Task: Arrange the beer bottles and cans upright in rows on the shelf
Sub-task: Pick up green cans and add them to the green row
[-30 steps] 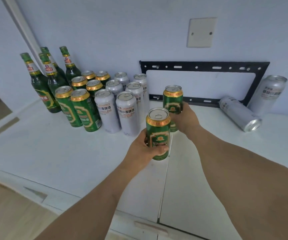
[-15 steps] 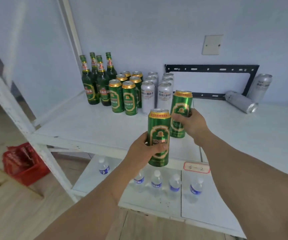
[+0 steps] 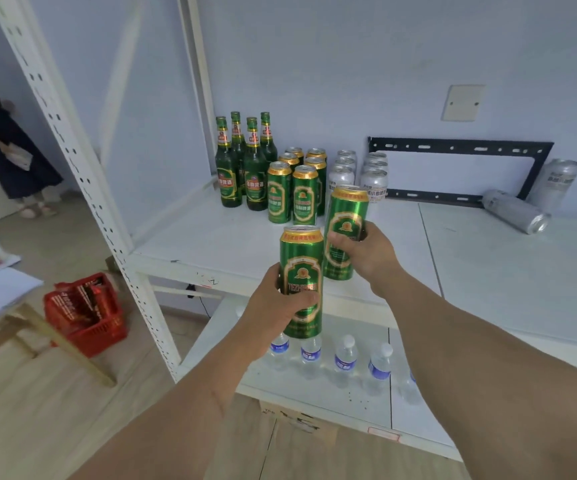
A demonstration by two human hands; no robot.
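My left hand [image 3: 273, 306] grips a green beer can [image 3: 301, 268] upright in front of the white shelf's [image 3: 231, 244] front edge. My right hand [image 3: 366, 254] holds a second green can [image 3: 344, 223], slightly tilted, just above the shelf. At the back left stand several green beer bottles [image 3: 242, 168], then rows of upright green cans [image 3: 292, 188] and silver cans [image 3: 358, 174]. Far right, one silver can lies on its side [image 3: 515, 211] and another leans on the wall [image 3: 555, 183].
A black metal frame [image 3: 460, 147] leans against the back wall. Water bottles [image 3: 344, 362] stand on the lower shelf. A perforated white upright [image 3: 72, 143] rises at left, with a red basket [image 3: 84, 313] on the floor. A person [image 3: 6, 147] stands far left.
The view has pulled back from the shelf. Both hands, each still holding a green can, have come back toward the front edge, away from the standing rows.
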